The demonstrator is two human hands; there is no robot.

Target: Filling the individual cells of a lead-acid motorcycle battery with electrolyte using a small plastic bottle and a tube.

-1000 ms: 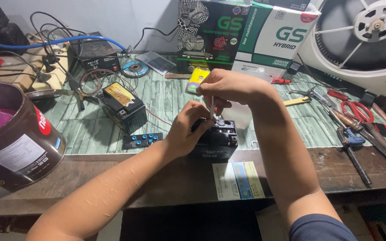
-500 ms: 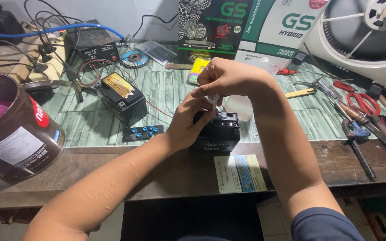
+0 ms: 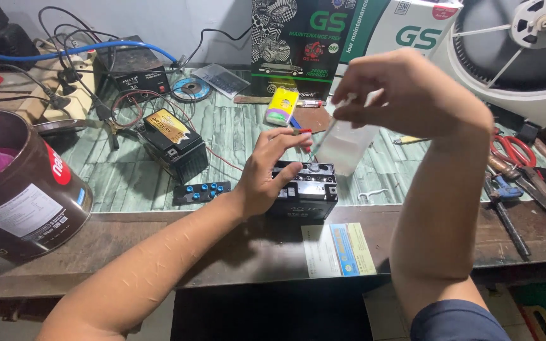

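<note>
A small black battery stands near the bench's front edge. My left hand steadies it from the left, thumb across its top and fingers stretched out above the bench. My right hand is raised above and right of the battery. It pinches a thin white tube that slants down toward the battery's top. Just behind the battery stands a translucent plastic container, partly hidden by my right hand.
A second black battery with a yellow label and a black strip of blue caps lie left. A brown bucket sits far left. Cables, a charger, green boxes, a fan, scissors and screwdrivers surround the bench.
My right hand has lifted from the battery's top up and to the right, bringing the thin tube with it. My left hand stays on the battery, its fingers now more spread.
</note>
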